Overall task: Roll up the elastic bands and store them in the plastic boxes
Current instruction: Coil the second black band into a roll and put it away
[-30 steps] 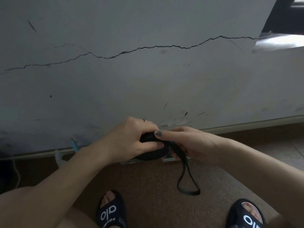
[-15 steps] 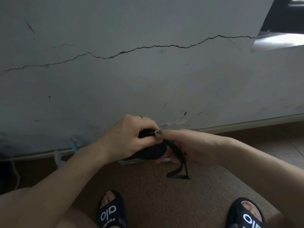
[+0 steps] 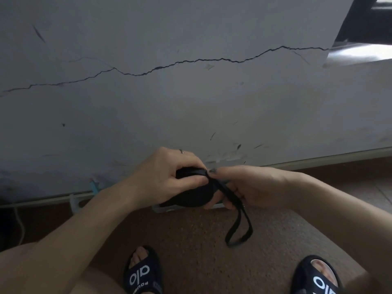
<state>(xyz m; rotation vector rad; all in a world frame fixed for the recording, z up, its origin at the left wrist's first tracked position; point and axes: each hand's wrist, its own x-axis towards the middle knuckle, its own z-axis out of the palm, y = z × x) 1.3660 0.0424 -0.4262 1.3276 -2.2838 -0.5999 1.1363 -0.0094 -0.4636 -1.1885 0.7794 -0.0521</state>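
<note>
A black elastic band (image 3: 191, 196), mostly wound into a flat roll, is held between both hands above the floor. My left hand (image 3: 167, 177) grips the roll from the left, thumb across its top. My right hand (image 3: 246, 187) pinches the band at the roll's upper right edge and cups it from below. The loose end hangs down as a loop (image 3: 239, 230) just over the brown floor. Directly beneath the hands, a clear plastic box (image 3: 169, 209) shows only as a pale edge on the floor by the wall.
A cracked grey wall (image 3: 191, 92) rises right behind the hands, with a pale baseboard (image 3: 318, 159). My two feet in black slides (image 3: 142, 274) (image 3: 318, 279) rest on the brown floor. A white cable (image 3: 20, 225) hangs at far left.
The roll has turned between my hands. The hanging loop was drawn up short half a second ago and now hangs longer again, a little to the right.
</note>
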